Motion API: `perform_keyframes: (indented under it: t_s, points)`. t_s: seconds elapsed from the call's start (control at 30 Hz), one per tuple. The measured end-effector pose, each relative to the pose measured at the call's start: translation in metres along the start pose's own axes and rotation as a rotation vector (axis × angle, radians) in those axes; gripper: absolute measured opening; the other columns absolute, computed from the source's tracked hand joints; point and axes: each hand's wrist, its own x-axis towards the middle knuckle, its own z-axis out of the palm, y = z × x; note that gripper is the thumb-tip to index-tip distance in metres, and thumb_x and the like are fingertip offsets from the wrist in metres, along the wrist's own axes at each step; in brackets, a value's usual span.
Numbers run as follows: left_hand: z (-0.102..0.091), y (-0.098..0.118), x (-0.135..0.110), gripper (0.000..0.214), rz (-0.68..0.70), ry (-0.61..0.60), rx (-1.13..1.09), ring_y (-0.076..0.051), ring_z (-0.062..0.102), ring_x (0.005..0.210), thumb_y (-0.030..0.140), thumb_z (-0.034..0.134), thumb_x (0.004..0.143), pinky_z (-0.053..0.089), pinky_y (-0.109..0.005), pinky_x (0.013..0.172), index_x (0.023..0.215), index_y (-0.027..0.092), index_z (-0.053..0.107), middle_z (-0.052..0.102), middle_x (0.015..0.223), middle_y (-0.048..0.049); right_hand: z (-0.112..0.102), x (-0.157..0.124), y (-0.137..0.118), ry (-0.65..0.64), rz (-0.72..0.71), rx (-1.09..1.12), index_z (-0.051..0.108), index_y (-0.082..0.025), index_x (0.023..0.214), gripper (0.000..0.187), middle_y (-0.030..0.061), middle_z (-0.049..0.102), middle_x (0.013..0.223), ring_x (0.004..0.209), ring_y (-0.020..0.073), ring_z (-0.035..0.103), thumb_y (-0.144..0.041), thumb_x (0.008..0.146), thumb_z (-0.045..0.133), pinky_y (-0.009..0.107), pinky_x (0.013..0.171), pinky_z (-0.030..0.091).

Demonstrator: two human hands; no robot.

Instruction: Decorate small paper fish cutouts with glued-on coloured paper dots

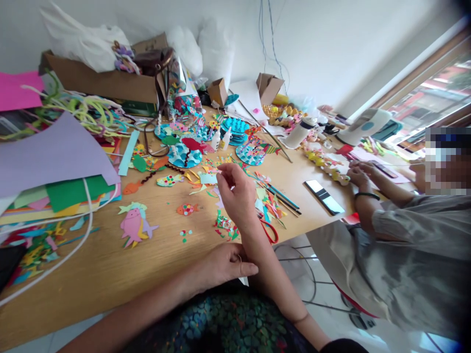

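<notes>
My right hand (238, 192) is raised over the paper scraps, its fingers curled in and nothing visible in them. Near its fingertips lies a light blue paper piece (208, 178). Lower down, my left hand (230, 262) touches my right forearm, thumb stretched out and some fingers hidden behind the arm. Left of my hands lie an orange paper fish (188, 209) with dots, small round paper dots (186, 236) and a stack of cut paper fish, pink on top (131, 226). Red-handled scissors (270, 231) lie partly hidden beside my right forearm.
Pencils (283, 198) and a phone (324, 197) lie to the right. White glue bottles (221, 138) stand among blue decorated discs (185, 156). Coloured sheets (51, 152) and a white cable (88, 215) occupy the left. A person (408, 245) sits at the right, hands on the table.
</notes>
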Motion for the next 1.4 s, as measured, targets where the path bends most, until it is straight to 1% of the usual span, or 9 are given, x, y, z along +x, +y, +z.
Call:
perform_keyframes:
  t_s: [0.17, 0.27, 0.37, 0.47, 0.57, 0.67, 0.97, 1.17, 1.4]
  points:
    - [0.003, 0.0, 0.002, 0.027, -0.007, 0.059, -0.014, -0.017, 0.055, 0.076, 0.027, 0.051, 0.073, 0.04, -0.029, 0.069, 0.093, 0.013, 0.063, 0.065, 0.083, -0.0029, 0.006, -0.001, -0.001, -0.055, -0.019, 0.007, 0.055, -0.017, 0.092, 0.016, 0.0002, 0.056, 0.071, 0.064, 0.0109, 0.052, -0.018, 0.08, 0.045, 0.023, 0.062, 0.04]
    - [0.004, -0.002, 0.001, 0.014, -0.002, 0.113, -0.06, -0.012, 0.05, 0.065, 0.021, 0.055, 0.07, 0.038, -0.024, 0.059, 0.078, 0.015, 0.064, 0.06, 0.07, 0.0007, 0.003, 0.001, -0.001, -0.049, 0.0, 0.015, 0.056, -0.017, 0.093, 0.016, 0.0002, 0.057, 0.07, 0.064, 0.0109, 0.052, -0.018, 0.08, 0.045, 0.023, 0.062, 0.04]
    - [-0.008, 0.002, -0.007, 0.018, -0.102, 0.234, -0.323, -0.005, 0.031, 0.042, 0.033, 0.057, 0.074, 0.022, -0.017, 0.039, 0.069, 0.016, 0.058, 0.043, 0.051, 0.0065, -0.006, 0.001, 0.004, -0.037, 0.033, -0.005, 0.057, -0.017, 0.09, 0.014, -0.0005, 0.056, 0.068, 0.063, 0.0111, 0.052, -0.019, 0.08, 0.046, 0.023, 0.062, 0.04]
    - [-0.034, 0.012, -0.018, 0.027, -0.023, 0.382, -0.728, -0.002, 0.026, 0.036, 0.039, 0.053, 0.078, 0.018, -0.015, 0.034, 0.068, 0.014, 0.058, 0.038, 0.047, 0.0078, -0.016, -0.007, 0.011, -0.035, 0.083, -0.047, 0.058, -0.016, 0.084, 0.011, 0.0003, 0.057, 0.07, 0.063, 0.0113, 0.053, -0.018, 0.079, 0.048, 0.023, 0.061, 0.04]
    - [-0.059, 0.022, -0.025, 0.032, 0.058, 0.558, -0.974, -0.007, 0.054, 0.053, 0.032, 0.042, 0.086, 0.043, -0.016, 0.048, 0.076, 0.01, 0.062, 0.06, 0.064, -0.0033, -0.02, -0.02, 0.016, -0.109, 0.098, -0.076, 0.059, -0.016, 0.08, 0.01, 0.0015, 0.06, 0.072, 0.066, 0.0119, 0.054, -0.018, 0.079, 0.049, 0.023, 0.062, 0.04]
    - [-0.07, 0.028, -0.027, 0.038, 0.127, 0.638, -1.049, -0.015, 0.063, 0.08, 0.031, 0.034, 0.089, 0.051, -0.025, 0.073, 0.083, 0.009, 0.065, 0.067, 0.083, -0.0109, -0.018, -0.031, 0.018, -0.205, 0.097, -0.086, 0.06, -0.017, 0.078, 0.01, 0.0018, 0.061, 0.073, 0.067, 0.0121, 0.055, -0.016, 0.079, 0.05, 0.022, 0.063, 0.041]
    - [-0.081, 0.032, -0.032, 0.038, 0.142, 0.717, -1.002, -0.021, 0.059, 0.103, 0.028, 0.031, 0.089, 0.048, -0.036, 0.09, 0.093, 0.008, 0.062, 0.066, 0.101, -0.0147, -0.024, -0.04, 0.02, -0.394, 0.047, -0.103, 0.061, -0.017, 0.076, 0.011, 0.0012, 0.06, 0.073, 0.065, 0.0105, 0.054, -0.012, 0.077, 0.052, 0.02, 0.06, 0.039]
    - [-0.108, 0.03, -0.048, 0.027, 0.281, 0.912, -0.656, -0.012, 0.061, 0.095, 0.001, 0.044, 0.075, 0.046, -0.023, 0.09, 0.087, 0.015, 0.064, 0.068, 0.093, -0.0044, -0.037, -0.046, 0.035, -0.415, 0.141, -0.21, 0.062, -0.017, 0.075, 0.01, 0.0014, 0.061, 0.074, 0.065, 0.0106, 0.052, -0.012, 0.077, 0.053, 0.021, 0.061, 0.038]
    - [-0.107, 0.007, -0.048, 0.021, 0.267, 0.95, -0.394, -0.017, 0.06, 0.096, 0.008, 0.06, 0.059, 0.041, -0.033, 0.097, 0.079, 0.016, 0.064, 0.068, 0.089, -0.0037, -0.006, -0.072, 0.019, -0.73, 0.055, -0.158, 0.063, -0.017, 0.079, 0.014, 0.0022, 0.061, 0.078, 0.07, 0.0106, 0.054, -0.011, 0.08, 0.051, 0.02, 0.063, 0.037]
